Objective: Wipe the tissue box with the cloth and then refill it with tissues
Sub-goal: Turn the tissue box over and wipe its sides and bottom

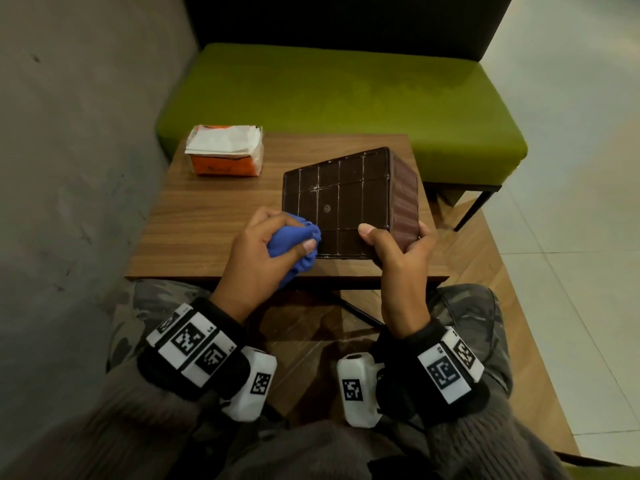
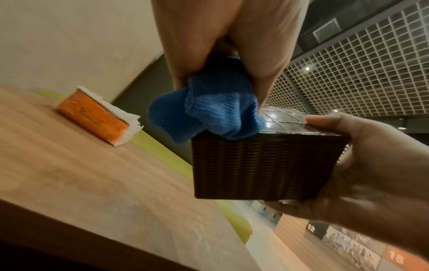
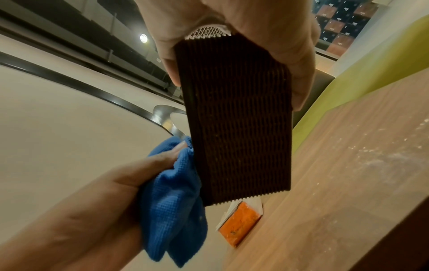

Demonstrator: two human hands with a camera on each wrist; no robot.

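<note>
The tissue box (image 1: 349, 206) is clamped tilted above the table (image 1: 207, 216) by the right hand (image 1: 398, 251), while the bunched cloth (image 1: 294, 244) squeezed in the left hand (image 1: 259, 251) is pressed at its near-left corner and is best swept firmly across the gridded face.

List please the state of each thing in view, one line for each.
Box: lifted, tilted, gridded face up.
Cloth: bunched, pressed on the box.
Tissue pack: opened, on the table.
Left hand: grips the cloth.
Right hand: grips the box.
</note>
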